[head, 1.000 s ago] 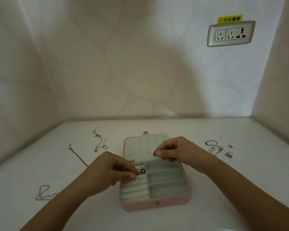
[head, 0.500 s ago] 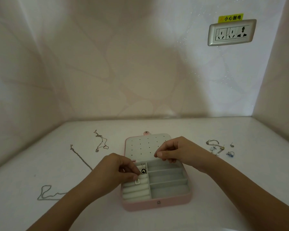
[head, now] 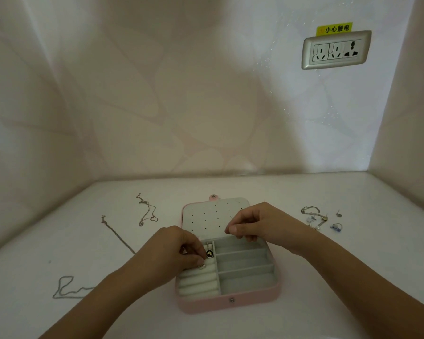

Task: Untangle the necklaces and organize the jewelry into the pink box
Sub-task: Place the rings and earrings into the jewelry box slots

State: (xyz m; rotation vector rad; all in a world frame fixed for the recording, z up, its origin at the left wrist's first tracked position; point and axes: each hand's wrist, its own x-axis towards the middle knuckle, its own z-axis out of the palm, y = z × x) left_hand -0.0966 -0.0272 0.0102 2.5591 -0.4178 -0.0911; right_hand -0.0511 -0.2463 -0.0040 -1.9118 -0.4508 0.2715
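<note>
My left hand [head: 171, 253] was curled over the left side of the open pink box [head: 230, 300], thumb and forefinger pinching a small silver piece [head: 201, 266] just above the rolls. The box was a rounded rectangle with a smooth pink shell, a metal snap on its front wall and a soft grey lining. Inside, padded white ring rolls [head: 196, 285] filled the left half and straight-walled compartments [head: 245, 280] the right. Its lid [head: 206, 216] lay back flat, dotted with rows of small holes. A round black pendant [head: 209, 253] on a fine beaded chain lay in the box, touching my left fingertips. My right hand [head: 260, 226] hovered over the hinge edge, fingers curled and thumb pressed to forefinger; I could not tell whether anything thin was held between them. On the glossy white table [head: 353, 253], well apart to the left, lay a kinked rose-toned chain [head: 147, 210], a straight thin chain [head: 118, 234] partly hidden by my left wrist, and a looped silver chain [head: 64, 287]. To the right sat a small heap of jewelry [head: 313, 215], a blue earring [head: 336, 227] and a tiny stud [head: 338, 213]. A silver wall socket [head: 336, 49] hung above, under a yellow label [head: 334, 28].
</note>
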